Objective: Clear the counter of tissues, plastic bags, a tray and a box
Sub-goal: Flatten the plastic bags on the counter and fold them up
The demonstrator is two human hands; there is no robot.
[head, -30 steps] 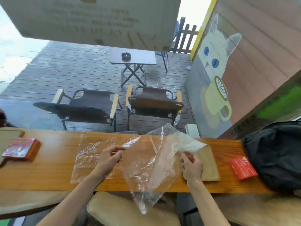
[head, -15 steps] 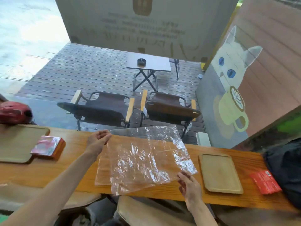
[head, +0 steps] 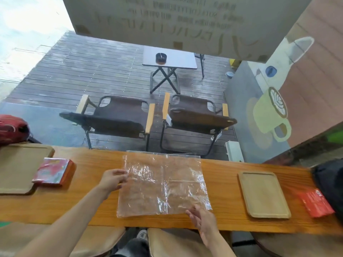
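Note:
Clear plastic bags (head: 163,186) lie flat and stacked on the wooden counter (head: 222,191) in front of me. My left hand (head: 113,179) pinches their upper left edge. Fingers spread, my right hand (head: 202,219) rests flat on the lower right corner. A wooden tray (head: 263,194) sits to the right of the bags. A red packet (head: 315,203) lies at the far right. On the left, a red tissue pack (head: 52,172) lies partly on a second wooden tray (head: 16,167).
A black bag (head: 330,182) sits at the counter's right end and a red bag (head: 13,128) behind the left tray. Beige stool cushions (head: 172,243) stand below the counter's near edge. Behind the glass are two folding chairs and a small table.
The bags were held up and crumpled in the air; now they are spread flat on the counter. My left hand moved to the left edge, my right to the lower right corner.

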